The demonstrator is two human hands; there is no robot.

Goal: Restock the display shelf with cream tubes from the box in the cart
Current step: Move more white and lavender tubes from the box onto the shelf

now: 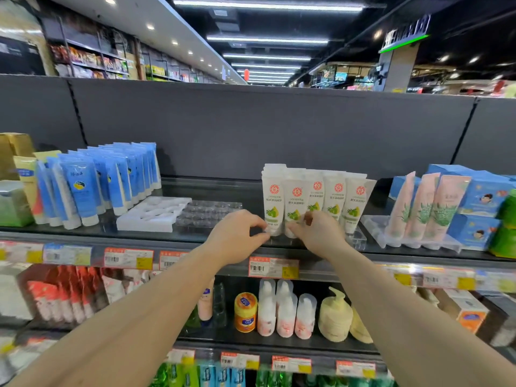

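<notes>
Head view puts the white cream tubes (315,196) upright on their caps in a tight row on the top display shelf (223,238), red round emblems and green fruit print facing me, more rows packed behind them. My left hand (237,236) has its fingertips pinched at the cap end of the leftmost front tube; my right hand (315,233) is curled around the bottom of the next tube along, thumb and forefinger closed on it. Both caps are mostly covered by my fingers, so I can't say whether the tubes stand fully on the shelf or are slightly lifted.

Left of the tubes lie a clear blister tray (209,213) and a white moulded tray (150,213), touching each other. Further left stand blue tubes (106,180) leaning in ranks. To the right, three pink tubes (427,208) stand in a clear holder, with blue boxes (480,202) behind them, cut off by the frame edge. Price tags (273,266) line the shelf lip; their print is too blurred to read. Below, pump bottles (284,311) and an orange jar (245,311) sit on the lower shelf, partly hidden by my forearms.
</notes>
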